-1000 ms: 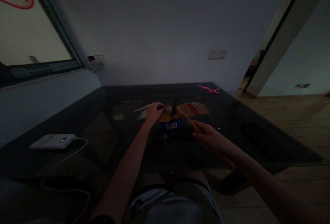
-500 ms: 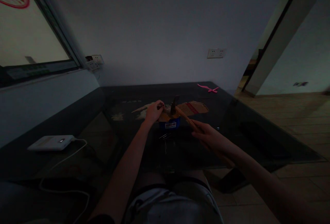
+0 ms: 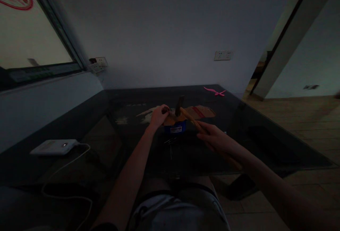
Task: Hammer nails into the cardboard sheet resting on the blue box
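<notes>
My right hand [image 3: 212, 135] is wrapped round the wooden handle of a hammer [image 3: 191, 119]. Its dark head is over a small blue box [image 3: 175, 128] with a white label and brownish material on top. At the box's left side, my left hand [image 3: 158, 115] has its fingers pinched together. Whatever they hold is too dark and small to make out. A flattened piece of brown cardboard [image 3: 200, 111] with a red band lies behind the box. Several thin, shiny nail-like pieces [image 3: 170, 146] lie on the dark table in front of it.
A white power bank [image 3: 54, 147] with a white cable [image 3: 71, 156] lies on the left of the dark glossy table [image 3: 127, 160]. A pink ribbon-like strip [image 3: 215, 91] is at the far right. A long dark object [image 3: 272, 144] rests near the right edge. Wall sockets [image 3: 223, 55] are behind.
The hammer's head has risen slightly and tilted above the box. My left hand stays at nearly the same spot. The whole view has shifted very slightly.
</notes>
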`<state>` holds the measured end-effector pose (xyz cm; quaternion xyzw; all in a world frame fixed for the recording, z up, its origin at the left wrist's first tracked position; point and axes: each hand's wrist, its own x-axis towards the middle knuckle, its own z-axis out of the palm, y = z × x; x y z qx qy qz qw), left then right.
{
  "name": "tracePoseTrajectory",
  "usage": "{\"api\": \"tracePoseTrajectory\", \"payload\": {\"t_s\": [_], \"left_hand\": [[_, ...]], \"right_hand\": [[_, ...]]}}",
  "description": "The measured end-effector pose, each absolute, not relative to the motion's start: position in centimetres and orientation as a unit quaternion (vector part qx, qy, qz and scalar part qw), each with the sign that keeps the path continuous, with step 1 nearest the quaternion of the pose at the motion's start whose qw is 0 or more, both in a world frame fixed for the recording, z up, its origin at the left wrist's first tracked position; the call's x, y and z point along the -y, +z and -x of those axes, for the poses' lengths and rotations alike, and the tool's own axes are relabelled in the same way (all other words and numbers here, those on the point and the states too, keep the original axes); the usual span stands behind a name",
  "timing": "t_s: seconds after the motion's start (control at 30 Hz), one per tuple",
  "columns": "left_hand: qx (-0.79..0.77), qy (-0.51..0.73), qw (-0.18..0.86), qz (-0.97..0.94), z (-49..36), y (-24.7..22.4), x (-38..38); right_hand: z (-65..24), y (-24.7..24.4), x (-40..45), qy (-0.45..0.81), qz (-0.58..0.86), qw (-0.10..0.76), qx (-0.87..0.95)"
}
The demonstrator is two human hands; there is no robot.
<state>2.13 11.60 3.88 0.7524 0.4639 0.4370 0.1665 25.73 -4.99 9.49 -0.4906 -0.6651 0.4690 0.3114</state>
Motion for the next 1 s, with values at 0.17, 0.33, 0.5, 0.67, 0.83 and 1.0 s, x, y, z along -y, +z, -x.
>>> {"api": "tracePoseTrajectory", "payload": {"t_s": [0.17, 0.33, 0.5, 0.67, 0.83, 1.0], "left_hand": [[-0.488, 0.428, 0.173, -0.74, -2.1, 4.0, -11.4], [-0.483, 0.431, 0.169, -0.743, -2.3, 4.3, -11.1], [-0.481, 0.432, 0.186, -0.74, -2.4, 4.3, -11.1], [-0.487, 0.432, 0.186, -0.736, -2.3, 4.1, -11.3], [-0.489, 0.421, 0.18, -0.743, -2.2, 4.4, -11.2], [-0.496, 0.419, 0.183, -0.738, -2.2, 4.6, -11.0]], "right_hand": [[-24.7, 11.5, 3.6, 0.439, 0.464, 0.326, 0.697], [-23.8, 12.9, 2.2, 0.427, 0.458, 0.295, 0.722], [-23.9, 13.3, 1.8, 0.426, 0.464, 0.276, 0.726], [-23.9, 13.3, 1.6, 0.405, 0.463, 0.292, 0.733], [-24.0, 13.0, 1.5, 0.43, 0.465, 0.263, 0.727], [-24.1, 13.2, 1.6, 0.398, 0.456, 0.305, 0.736]]}}
